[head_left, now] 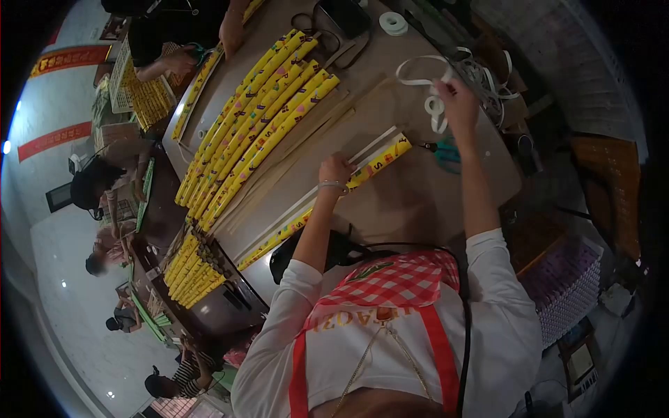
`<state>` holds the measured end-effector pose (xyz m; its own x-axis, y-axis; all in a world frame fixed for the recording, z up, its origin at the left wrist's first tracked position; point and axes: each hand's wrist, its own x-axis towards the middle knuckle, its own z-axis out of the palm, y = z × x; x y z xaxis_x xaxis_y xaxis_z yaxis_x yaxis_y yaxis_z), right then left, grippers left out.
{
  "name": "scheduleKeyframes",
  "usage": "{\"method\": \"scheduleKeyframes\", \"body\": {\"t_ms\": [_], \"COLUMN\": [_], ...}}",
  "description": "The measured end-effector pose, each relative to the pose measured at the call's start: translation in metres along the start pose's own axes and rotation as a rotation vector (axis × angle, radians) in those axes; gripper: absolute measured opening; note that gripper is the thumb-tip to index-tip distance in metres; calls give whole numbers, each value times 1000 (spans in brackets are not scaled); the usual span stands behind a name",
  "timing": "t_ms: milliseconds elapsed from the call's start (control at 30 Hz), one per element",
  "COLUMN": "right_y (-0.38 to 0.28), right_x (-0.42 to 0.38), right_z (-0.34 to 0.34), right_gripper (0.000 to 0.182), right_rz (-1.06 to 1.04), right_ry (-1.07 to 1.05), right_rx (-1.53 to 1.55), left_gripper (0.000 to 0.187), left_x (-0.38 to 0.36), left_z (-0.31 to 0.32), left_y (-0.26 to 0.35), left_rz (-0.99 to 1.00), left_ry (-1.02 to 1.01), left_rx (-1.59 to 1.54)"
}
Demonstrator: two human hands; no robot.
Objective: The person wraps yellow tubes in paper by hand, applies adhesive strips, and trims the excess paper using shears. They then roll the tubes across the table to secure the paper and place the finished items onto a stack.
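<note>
My left hand [336, 169] is closed, fingers curled down at the edge of a yellow printed strip [376, 165] on the table. A thin pale strip [300, 205] runs along that edge and passes under this hand; what the fingers grip is hidden. My right hand [456, 104] is raised with its fingers pinched on white tape [417, 83], which loops out to the left. Close below the right hand is a small white tape roll [434, 106]. Teal-handled scissors [447, 155] lie near the strip's right end.
Several yellow printed rolls [258, 118] lie side by side across the table [411, 216]. Another white roll [394, 24] and a dark bag [345, 17] are at the far edge. Tangled white tape [488, 76] sits at right. A person's hands [181, 61] work at upper left.
</note>
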<state>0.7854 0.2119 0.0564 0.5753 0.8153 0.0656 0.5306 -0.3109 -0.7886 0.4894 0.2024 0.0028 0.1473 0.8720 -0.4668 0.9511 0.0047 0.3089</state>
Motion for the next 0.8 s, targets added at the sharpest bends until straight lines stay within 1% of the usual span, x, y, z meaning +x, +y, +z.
{"method": "scheduleKeyframes", "body": {"t_ms": [33,100,133,167,233,267,300,333,367,400,433,500,533,567,633,667,700,733,767,800], "right_y": [3,8,22,38,59,76,85,97,120,140,155,156,162,169,163,153,136,120,109,106], "right_x": [10,31,44,59,85,99,110,119,133,141,142,136,134,127,102,92,78,64,51,36], "right_z": [-17,-47,-58,-67,-84,-90,-92,-94,-93,-87,-84,-84,-82,-78,-75,-76,-77,-76,-66,-47], "right_gripper": [34,36,37,38,38,38,37,36,32,30,30,31,34,34,36,33,33,30,28,24], "right_rz": [-23,56,0,-54,58,31,12,-6,6,-13,-29,196,243,245,283,266,258,78,-93,-358], "right_ry": [52,85,132,179,240,227,250,274,217,191,164,-117,-268,-259,-6,13,-1,50,90,181], "right_rx": [6,4,-34,-75,-241,-327,-359,-394,-533,-565,-593,-641,-804,-804,-784,-701,-700,-466,-220,-205], "left_gripper": [28,31,31,31,32,33,33,33,33,34,34,32,29,29,26,26,26,26,26,28], "left_x": [1,1,0,-1,-2,-2,1,1,-1,-1,1,6,0,0,-1,-1,-2,-3,4,5], "left_z": [0,-2,-4,-6,-5,-5,-1,1,1,2,6,12,0,-1,-2,-2,-3,-2,8,9], "left_y": [1,1,3,3,3,4,1,0,-2,-2,-6,-13,-4,-3,-2,-1,3,2,-11,-9], "left_rz": [-8,-20,-33,-44,-67,-87,-103,-79,-12,55,82,102,31,40,20,12,20,18,35,21], "left_ry": [-16,-34,-41,-50,-33,-13,-50,-65,5,80,71,128,36,40,33,37,43,47,52,63], "left_rx": [-4,-8,-31,-55,-57,-59,-122,-130,-83,-37,-42,66,-26,-27,-82,-84,-61,-39,-95,-52]}}
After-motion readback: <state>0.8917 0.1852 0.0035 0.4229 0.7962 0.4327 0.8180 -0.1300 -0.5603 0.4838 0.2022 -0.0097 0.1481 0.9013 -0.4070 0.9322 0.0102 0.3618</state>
